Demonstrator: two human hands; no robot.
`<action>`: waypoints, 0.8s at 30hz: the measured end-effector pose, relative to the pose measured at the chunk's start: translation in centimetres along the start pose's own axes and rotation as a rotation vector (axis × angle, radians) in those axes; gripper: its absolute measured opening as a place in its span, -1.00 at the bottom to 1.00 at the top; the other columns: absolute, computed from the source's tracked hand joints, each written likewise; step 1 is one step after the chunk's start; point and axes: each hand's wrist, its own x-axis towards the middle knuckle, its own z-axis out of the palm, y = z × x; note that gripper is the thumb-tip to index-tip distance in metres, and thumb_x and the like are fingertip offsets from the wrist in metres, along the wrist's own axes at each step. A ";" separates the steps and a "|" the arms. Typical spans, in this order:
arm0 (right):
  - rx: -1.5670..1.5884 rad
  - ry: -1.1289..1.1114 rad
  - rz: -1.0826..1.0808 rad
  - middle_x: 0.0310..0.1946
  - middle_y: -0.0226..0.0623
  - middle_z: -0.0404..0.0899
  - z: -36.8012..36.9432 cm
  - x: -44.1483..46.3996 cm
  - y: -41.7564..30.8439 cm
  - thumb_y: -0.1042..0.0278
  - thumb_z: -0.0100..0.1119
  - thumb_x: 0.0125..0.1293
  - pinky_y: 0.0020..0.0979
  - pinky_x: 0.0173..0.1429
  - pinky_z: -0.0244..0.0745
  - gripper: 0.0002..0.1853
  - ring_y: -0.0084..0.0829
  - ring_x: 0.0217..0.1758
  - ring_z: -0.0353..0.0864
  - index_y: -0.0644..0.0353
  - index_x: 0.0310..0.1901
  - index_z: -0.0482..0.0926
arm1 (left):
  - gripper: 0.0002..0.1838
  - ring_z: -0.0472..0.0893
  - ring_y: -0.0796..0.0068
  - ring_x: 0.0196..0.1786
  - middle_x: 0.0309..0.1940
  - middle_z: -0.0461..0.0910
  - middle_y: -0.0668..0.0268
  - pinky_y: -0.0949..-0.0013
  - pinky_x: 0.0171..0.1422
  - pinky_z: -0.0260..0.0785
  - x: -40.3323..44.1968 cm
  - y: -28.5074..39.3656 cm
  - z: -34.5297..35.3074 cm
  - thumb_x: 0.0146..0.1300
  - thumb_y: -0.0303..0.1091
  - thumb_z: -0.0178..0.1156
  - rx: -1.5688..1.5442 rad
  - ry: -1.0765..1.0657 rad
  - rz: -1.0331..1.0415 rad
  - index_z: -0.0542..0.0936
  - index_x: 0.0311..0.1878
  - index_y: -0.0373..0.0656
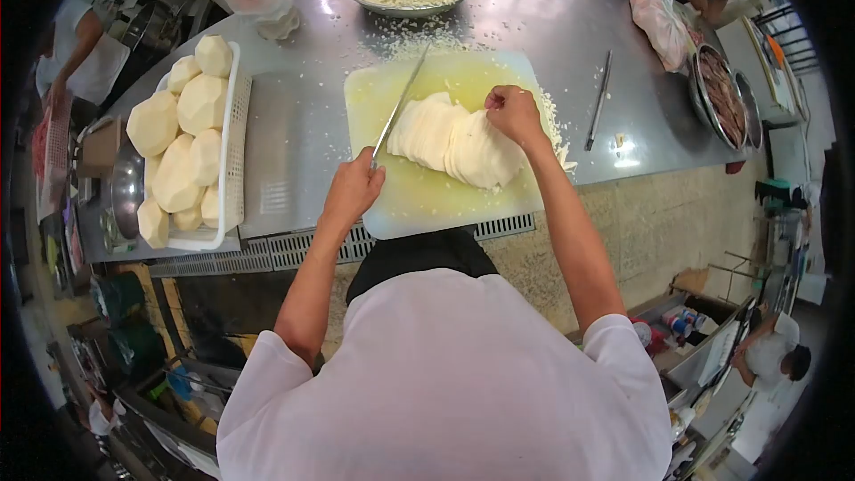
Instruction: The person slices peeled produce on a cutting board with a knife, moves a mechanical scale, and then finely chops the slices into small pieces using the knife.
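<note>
My left hand [354, 185] is wrapped round the handle of a long knife [401, 107], its blade pointing up and away over the left part of the cutting board [401, 205]. On this pale yellow-green board lies an overlapping row of thin, pale root vegetable slices [459, 141], just right of the blade. At the far right end of the row is my right hand [514, 116], its fingers curled together against or just above the slices. Whether it pinches anything is hidden. Small white shreds [554, 125] are scattered along the board's right edge.
A white plastic basket [233, 142] of peeled root vegetables [178, 180] stands at left. Behind the board is a metal bowl [411, 11] heaped with chopped white pieces. To the right lie a thin metal rod-like tool [600, 100], a plastic bag [661, 31] and a bowl of meat strips [720, 93]. Other people work nearby.
</note>
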 end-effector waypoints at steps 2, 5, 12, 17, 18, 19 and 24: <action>0.016 -0.055 -0.037 -0.35 -0.22 0.75 -0.4 -0.5 -0.5 0.33 0.37 -0.07 -0.26 -0.07 0.65 -0.81 -0.22 -0.24 0.75 0.12 -0.35 0.75 | -0.64 0.65 -0.24 -0.35 -0.53 0.61 -0.12 -0.10 -0.24 0.45 -0.2 0.0 0.0 0.31 -0.37 0.20 -0.001 0.001 -0.007 0.51 0.11 -0.36; 0.003 -0.150 -0.040 -0.35 -0.19 0.74 -0.1 -1.7 -1.2 0.28 0.40 -0.10 -0.24 -0.05 0.65 -0.77 -0.19 -0.23 0.74 0.12 -0.35 0.72 | -0.64 0.65 -0.24 -0.34 -0.54 0.61 -0.12 -0.10 -0.23 0.45 -0.2 0.1 0.1 0.31 -0.38 0.20 0.005 0.013 0.029 0.51 0.11 -0.37; -0.213 -0.128 0.045 -0.24 -0.02 0.67 1.5 -1.8 -2.0 0.12 0.46 -0.19 -0.19 0.05 0.59 -0.59 -0.06 -0.05 0.64 0.15 -0.29 0.63 | -0.64 0.66 -0.25 -0.33 -0.52 0.62 -0.13 -0.10 -0.20 0.47 -0.2 0.4 0.0 0.29 -0.41 0.21 0.019 0.009 0.019 0.52 0.11 -0.36; -0.252 -0.089 0.074 -0.21 0.00 0.64 2.2 -2.0 -2.1 0.08 0.44 -0.15 -0.17 0.09 0.58 -0.59 -0.02 0.01 0.59 0.12 -0.28 0.62 | -0.65 0.66 -0.24 -0.32 -0.52 0.62 -0.12 -0.09 -0.20 0.47 -0.2 0.1 0.2 0.29 -0.41 0.21 0.007 0.016 0.018 0.53 0.10 -0.36; -0.268 -0.068 0.080 -0.21 0.01 0.63 2.2 -2.1 -2.3 0.07 0.43 -0.14 -0.16 0.09 0.58 -0.60 -0.02 0.01 0.58 0.12 -0.28 0.62 | -0.65 0.66 -0.24 -0.32 -0.52 0.62 -0.12 -0.09 -0.20 0.47 -0.1 0.0 0.2 0.29 -0.40 0.21 0.005 0.017 0.025 0.53 0.10 -0.36; -0.268 -0.068 0.082 -0.21 0.01 0.63 2.0 -2.0 -2.5 0.07 0.43 -0.14 -0.16 0.09 0.58 -0.60 -0.02 0.01 0.58 0.12 -0.28 0.62 | -0.65 0.66 -0.24 -0.33 -0.52 0.62 -0.12 -0.09 -0.20 0.47 -0.1 -0.1 0.3 0.29 -0.40 0.21 0.002 0.019 0.031 0.53 0.10 -0.36; -0.260 -0.099 0.160 -0.01 0.06 0.62 2.4 -1.8 -2.8 0.19 0.33 -0.02 -0.10 0.17 0.58 -0.60 0.03 0.14 0.57 0.13 -0.10 0.66 | -0.66 0.61 -0.16 -0.41 -0.56 0.57 -0.07 -0.03 -0.26 0.42 -0.2 -0.2 0.2 0.33 -0.35 0.21 -0.016 0.018 0.026 0.53 0.09 -0.33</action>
